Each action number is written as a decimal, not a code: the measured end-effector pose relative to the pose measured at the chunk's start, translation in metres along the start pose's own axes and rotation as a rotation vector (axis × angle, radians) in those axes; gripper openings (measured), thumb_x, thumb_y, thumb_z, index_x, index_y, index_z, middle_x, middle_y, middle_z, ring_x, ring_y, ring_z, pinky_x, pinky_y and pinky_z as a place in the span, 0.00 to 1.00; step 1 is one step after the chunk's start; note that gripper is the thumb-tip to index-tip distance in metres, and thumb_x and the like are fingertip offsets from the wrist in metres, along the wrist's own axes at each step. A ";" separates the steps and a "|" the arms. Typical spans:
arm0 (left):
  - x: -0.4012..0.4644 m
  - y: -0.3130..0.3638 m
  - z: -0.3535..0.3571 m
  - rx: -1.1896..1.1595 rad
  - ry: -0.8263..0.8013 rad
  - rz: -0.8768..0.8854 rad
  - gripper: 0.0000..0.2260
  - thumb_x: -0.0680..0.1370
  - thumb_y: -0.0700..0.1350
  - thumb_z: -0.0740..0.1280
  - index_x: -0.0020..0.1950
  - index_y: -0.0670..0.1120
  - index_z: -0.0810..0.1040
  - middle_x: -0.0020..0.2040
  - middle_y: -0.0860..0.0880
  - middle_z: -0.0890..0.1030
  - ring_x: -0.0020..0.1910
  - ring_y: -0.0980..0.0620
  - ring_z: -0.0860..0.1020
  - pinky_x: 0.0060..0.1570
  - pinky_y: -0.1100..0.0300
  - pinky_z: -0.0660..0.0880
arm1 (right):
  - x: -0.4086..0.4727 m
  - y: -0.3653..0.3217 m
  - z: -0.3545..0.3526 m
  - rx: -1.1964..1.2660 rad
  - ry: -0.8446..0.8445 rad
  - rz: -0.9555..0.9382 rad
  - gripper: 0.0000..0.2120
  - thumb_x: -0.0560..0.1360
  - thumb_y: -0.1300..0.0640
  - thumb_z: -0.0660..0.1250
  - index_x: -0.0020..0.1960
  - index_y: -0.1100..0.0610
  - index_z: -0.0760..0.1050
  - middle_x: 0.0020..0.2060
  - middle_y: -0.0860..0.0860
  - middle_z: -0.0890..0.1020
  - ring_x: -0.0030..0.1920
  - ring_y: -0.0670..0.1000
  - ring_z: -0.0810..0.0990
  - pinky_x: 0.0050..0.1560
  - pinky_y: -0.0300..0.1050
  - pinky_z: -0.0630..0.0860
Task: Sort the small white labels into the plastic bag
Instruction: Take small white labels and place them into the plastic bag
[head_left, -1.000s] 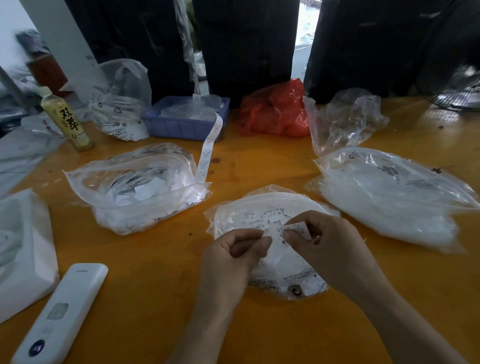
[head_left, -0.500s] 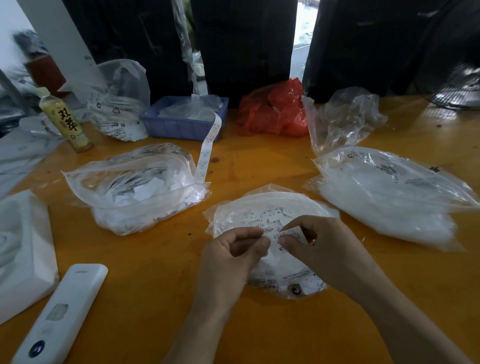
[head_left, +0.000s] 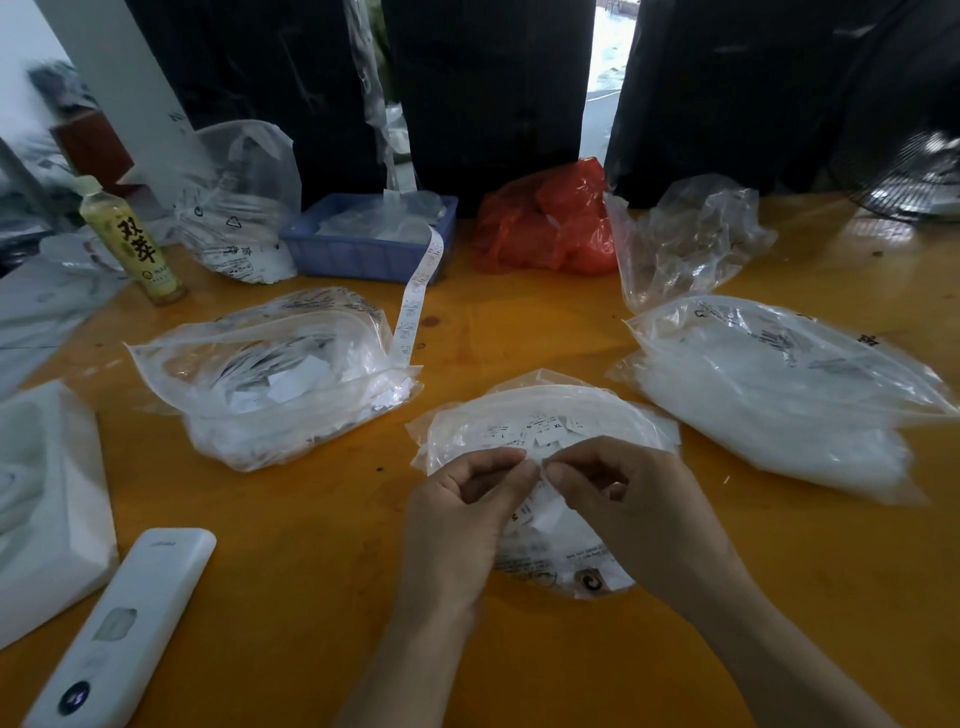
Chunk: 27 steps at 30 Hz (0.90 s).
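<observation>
While a white remote (head_left: 122, 629) lies nearest on the orange surface (head_left: 311, 545), the left hand (head_left: 462, 512) and right hand (head_left: 618, 501) meet fingertip to fingertip, pinching small white labels (head_left: 540, 512) over a clear plastic bag (head_left: 545, 415); beyond sit fuller bags (head_left: 270, 374) and a blue tray (head_left: 363, 249).

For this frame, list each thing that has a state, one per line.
left hand: pinching a label
right hand: pinching a label
small plastic bag: lying flat, labels on it
bottle: upright, capped
blue tray: holds clear plastic, label strip trailing out
red bag: crumpled
remote: lying flat
</observation>
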<state>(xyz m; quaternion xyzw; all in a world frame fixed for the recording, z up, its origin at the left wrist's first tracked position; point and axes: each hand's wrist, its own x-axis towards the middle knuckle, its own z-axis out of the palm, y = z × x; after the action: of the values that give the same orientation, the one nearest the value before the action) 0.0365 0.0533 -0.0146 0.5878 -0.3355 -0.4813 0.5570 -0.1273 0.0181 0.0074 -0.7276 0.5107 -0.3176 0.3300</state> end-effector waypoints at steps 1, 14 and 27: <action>-0.001 0.001 0.001 -0.003 -0.002 0.005 0.17 0.62 0.61 0.79 0.49 0.58 0.89 0.48 0.53 0.89 0.50 0.54 0.88 0.57 0.44 0.84 | 0.000 -0.001 0.000 0.005 -0.008 -0.007 0.05 0.76 0.44 0.70 0.51 0.41 0.83 0.42 0.32 0.83 0.45 0.35 0.80 0.42 0.30 0.75; 0.003 0.005 -0.015 0.018 -0.072 -0.023 0.09 0.68 0.48 0.80 0.47 0.54 0.88 0.47 0.48 0.89 0.46 0.48 0.88 0.42 0.57 0.84 | 0.008 0.001 0.000 0.163 0.074 0.057 0.02 0.77 0.49 0.72 0.46 0.41 0.82 0.40 0.33 0.83 0.44 0.36 0.81 0.38 0.26 0.72; 0.103 0.080 -0.123 0.857 0.757 0.365 0.12 0.78 0.40 0.77 0.61 0.43 0.83 0.59 0.43 0.85 0.54 0.44 0.83 0.52 0.50 0.76 | 0.026 0.033 0.011 -0.601 -0.128 -0.014 0.11 0.83 0.49 0.63 0.64 0.44 0.77 0.57 0.43 0.79 0.52 0.43 0.76 0.51 0.33 0.70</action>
<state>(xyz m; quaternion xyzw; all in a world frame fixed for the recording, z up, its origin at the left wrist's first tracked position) 0.1953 -0.0144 0.0333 0.8234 -0.3736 0.0430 0.4250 -0.1284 -0.0130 -0.0222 -0.8146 0.5550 -0.1082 0.1291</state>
